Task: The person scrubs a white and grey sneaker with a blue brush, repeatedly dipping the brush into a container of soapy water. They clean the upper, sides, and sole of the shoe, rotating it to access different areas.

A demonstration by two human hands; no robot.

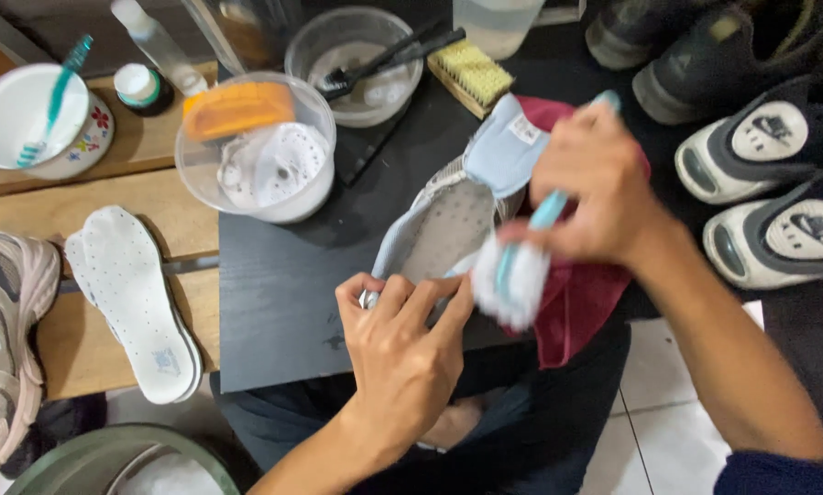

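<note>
A pale blue and grey shoe (448,220) lies opening-up on a black board (283,293), over a dark red cloth (581,302). My left hand (402,335) grips the shoe's near rim with fingers curled over it. My right hand (595,179) holds a light blue brush (521,261) whose foamy white head presses against the shoe's right side; the brush is blurred with motion.
A clear bowl (256,147) with foam and an orange brush stands behind the shoe, beside another bowl (356,64) with black brushes. White insoles (132,302) and a beige sneaker (4,339) lie left. Dark and white shoes (760,183) sit right.
</note>
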